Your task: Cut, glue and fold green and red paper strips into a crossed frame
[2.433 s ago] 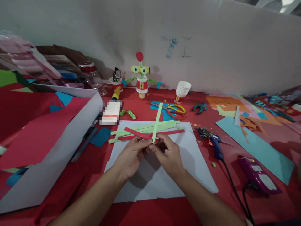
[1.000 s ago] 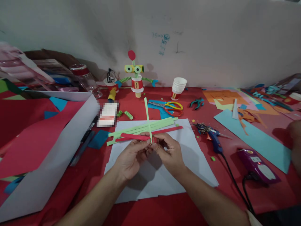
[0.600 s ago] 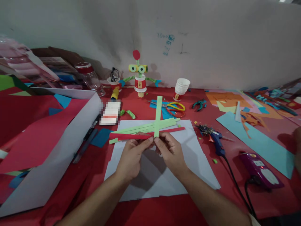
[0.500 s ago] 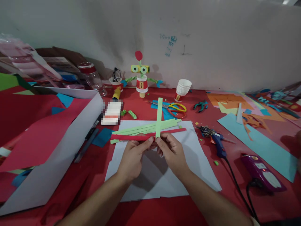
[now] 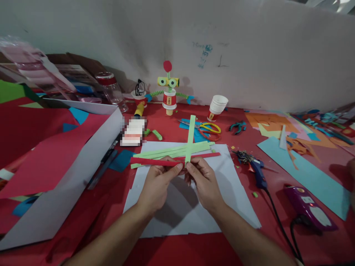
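My left hand (image 5: 156,184) pinches a red paper strip (image 5: 155,161) that points out to the left. My right hand (image 5: 205,181) is closed on a light green paper strip (image 5: 191,136) that stands up and away from me. The two strips meet at about a right angle between my fingertips; the folded part there is mostly hidden by my fingers. Behind my hands, several more light green strips (image 5: 155,152) and another red strip (image 5: 209,155) lie on white paper sheets (image 5: 183,210).
A paper-cup figure (image 5: 169,99) and stacked cups (image 5: 218,105) stand at the back. Scissors (image 5: 208,128) and pliers (image 5: 237,127) lie nearer. At right are a glue gun (image 5: 259,175), a purple device (image 5: 310,208) and blue paper (image 5: 305,177). A white box (image 5: 83,162) fills the left.
The red strip has swung from slanting right to pointing straight left. The green strip tipped left, then came upright again. A small red folded bit seen earlier between my fingers is now covered.
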The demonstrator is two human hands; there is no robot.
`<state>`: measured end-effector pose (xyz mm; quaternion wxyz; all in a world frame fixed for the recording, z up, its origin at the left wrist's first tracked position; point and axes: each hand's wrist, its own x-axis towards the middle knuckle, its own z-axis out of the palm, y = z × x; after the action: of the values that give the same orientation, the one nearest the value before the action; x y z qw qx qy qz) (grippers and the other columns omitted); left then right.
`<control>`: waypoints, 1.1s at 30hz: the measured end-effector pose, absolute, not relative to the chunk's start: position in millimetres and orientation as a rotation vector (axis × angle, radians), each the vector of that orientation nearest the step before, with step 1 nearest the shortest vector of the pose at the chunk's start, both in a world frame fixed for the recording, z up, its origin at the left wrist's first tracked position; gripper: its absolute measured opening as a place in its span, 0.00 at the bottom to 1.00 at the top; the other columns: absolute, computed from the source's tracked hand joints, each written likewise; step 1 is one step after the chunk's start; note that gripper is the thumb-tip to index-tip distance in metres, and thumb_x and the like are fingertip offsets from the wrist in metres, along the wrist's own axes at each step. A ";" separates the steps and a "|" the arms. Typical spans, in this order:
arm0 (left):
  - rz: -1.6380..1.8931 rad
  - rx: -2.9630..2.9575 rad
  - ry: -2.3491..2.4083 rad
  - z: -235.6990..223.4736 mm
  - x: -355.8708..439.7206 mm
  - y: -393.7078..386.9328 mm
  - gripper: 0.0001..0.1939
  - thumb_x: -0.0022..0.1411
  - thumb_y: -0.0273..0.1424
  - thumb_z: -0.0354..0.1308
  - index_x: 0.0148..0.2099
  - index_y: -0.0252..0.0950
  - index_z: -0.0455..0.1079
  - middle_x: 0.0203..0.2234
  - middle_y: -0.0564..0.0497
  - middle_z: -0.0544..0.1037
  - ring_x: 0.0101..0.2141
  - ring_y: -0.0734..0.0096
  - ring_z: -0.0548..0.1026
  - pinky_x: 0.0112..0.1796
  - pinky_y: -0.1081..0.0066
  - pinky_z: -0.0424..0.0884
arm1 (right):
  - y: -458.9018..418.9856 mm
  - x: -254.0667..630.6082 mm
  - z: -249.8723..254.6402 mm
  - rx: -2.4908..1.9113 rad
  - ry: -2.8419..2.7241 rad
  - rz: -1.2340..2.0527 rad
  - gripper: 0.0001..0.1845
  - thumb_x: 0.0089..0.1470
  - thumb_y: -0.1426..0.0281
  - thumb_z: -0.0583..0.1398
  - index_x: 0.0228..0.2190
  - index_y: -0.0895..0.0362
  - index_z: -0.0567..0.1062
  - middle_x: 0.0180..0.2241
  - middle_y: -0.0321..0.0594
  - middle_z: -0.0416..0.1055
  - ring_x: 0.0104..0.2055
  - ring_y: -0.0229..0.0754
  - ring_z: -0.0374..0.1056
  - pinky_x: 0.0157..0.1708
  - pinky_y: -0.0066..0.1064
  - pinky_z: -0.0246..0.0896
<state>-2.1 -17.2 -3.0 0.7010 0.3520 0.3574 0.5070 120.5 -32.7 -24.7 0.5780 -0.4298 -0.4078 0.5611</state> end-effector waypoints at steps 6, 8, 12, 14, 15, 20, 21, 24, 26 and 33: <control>1.106 0.885 0.863 -6.8 -0.7 -17.5 0.20 0.46 0.26 0.67 0.44 0.37 0.72 0.26 0.53 0.77 0.27 0.70 0.73 0.32 0.69 0.71 | -33.9 119.8 -21.5 -0.969 -0.779 1.440 0.10 0.49 0.62 0.64 0.31 0.55 0.71 0.24 0.31 0.66 0.22 0.31 0.60 0.21 0.23 0.56; 1.097 0.943 0.893 -8.9 -1.9 -17.2 0.17 0.46 0.26 0.67 0.42 0.36 0.74 0.28 0.52 0.78 0.29 0.70 0.73 0.35 0.70 0.70 | -33.6 120.4 -18.5 -0.955 -0.672 1.535 0.11 0.47 0.63 0.65 0.31 0.55 0.71 0.23 0.30 0.65 0.20 0.30 0.59 0.19 0.22 0.53; 1.087 1.009 0.928 -9.8 -3.3 -16.9 0.08 0.48 0.26 0.66 0.35 0.36 0.77 0.27 0.51 0.78 0.31 0.69 0.74 0.36 0.71 0.69 | -31.6 122.7 -16.4 -0.942 -0.556 1.618 0.13 0.45 0.64 0.67 0.32 0.54 0.71 0.22 0.29 0.64 0.19 0.29 0.57 0.18 0.21 0.50; 1.124 1.027 0.958 -9.0 -2.8 -17.2 0.09 0.47 0.26 0.67 0.34 0.37 0.77 0.27 0.51 0.79 0.31 0.69 0.74 0.36 0.71 0.69 | -31.1 123.2 -17.9 -0.945 -0.529 1.620 0.13 0.44 0.65 0.67 0.30 0.54 0.70 0.22 0.29 0.64 0.19 0.29 0.57 0.18 0.21 0.50; 1.143 1.033 0.972 -8.7 -2.4 -17.4 0.09 0.47 0.26 0.67 0.34 0.37 0.77 0.27 0.51 0.79 0.31 0.69 0.74 0.36 0.71 0.69 | -31.1 123.2 -19.0 -0.946 -0.519 1.619 0.13 0.44 0.65 0.67 0.29 0.54 0.69 0.22 0.28 0.64 0.19 0.29 0.58 0.18 0.20 0.50; 1.166 1.077 0.998 -10.6 -1.5 -19.3 0.06 0.48 0.27 0.66 0.33 0.36 0.76 0.28 0.50 0.79 0.31 0.67 0.75 0.37 0.71 0.69 | -32.5 120.3 -21.7 -0.916 -0.518 1.633 0.12 0.45 0.65 0.67 0.30 0.54 0.69 0.23 0.29 0.64 0.20 0.29 0.58 0.18 0.20 0.50; 1.165 1.088 0.998 -11.2 -1.5 -19.7 0.06 0.48 0.27 0.66 0.33 0.36 0.76 0.28 0.50 0.79 0.31 0.67 0.75 0.37 0.70 0.69 | -32.9 119.6 -21.4 -0.910 -0.528 1.632 0.12 0.45 0.65 0.66 0.31 0.54 0.70 0.24 0.29 0.65 0.20 0.29 0.58 0.19 0.20 0.51; 1.184 1.080 0.993 -11.7 -1.5 -20.2 0.05 0.49 0.28 0.65 0.32 0.36 0.77 0.25 0.51 0.78 0.29 0.67 0.74 0.35 0.70 0.70 | -33.5 118.6 -19.1 -0.915 -0.554 1.634 0.12 0.46 0.65 0.66 0.32 0.53 0.70 0.25 0.30 0.65 0.21 0.31 0.59 0.20 0.22 0.53; 1.197 1.056 0.981 -11.1 -1.6 -19.8 0.03 0.50 0.28 0.65 0.30 0.35 0.76 0.23 0.51 0.78 0.27 0.68 0.74 0.33 0.71 0.69 | -33.6 118.9 -17.4 -0.928 -0.573 1.638 0.11 0.46 0.65 0.65 0.32 0.53 0.69 0.23 0.30 0.64 0.22 0.32 0.59 0.20 0.23 0.53; 1.154 0.944 0.931 -10.3 -4.6 -14.8 0.06 0.48 0.28 0.66 0.31 0.34 0.73 0.24 0.51 0.78 0.26 0.70 0.74 0.29 0.71 0.71 | -33.8 119.4 -22.1 -0.926 -0.805 1.508 0.09 0.51 0.64 0.62 0.32 0.54 0.69 0.25 0.30 0.66 0.22 0.31 0.60 0.21 0.23 0.54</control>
<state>-4.6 -14.8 -10.3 0.6379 0.4136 0.4079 0.5056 119.4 -33.8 -22.1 0.5636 -0.3936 -0.3422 0.6406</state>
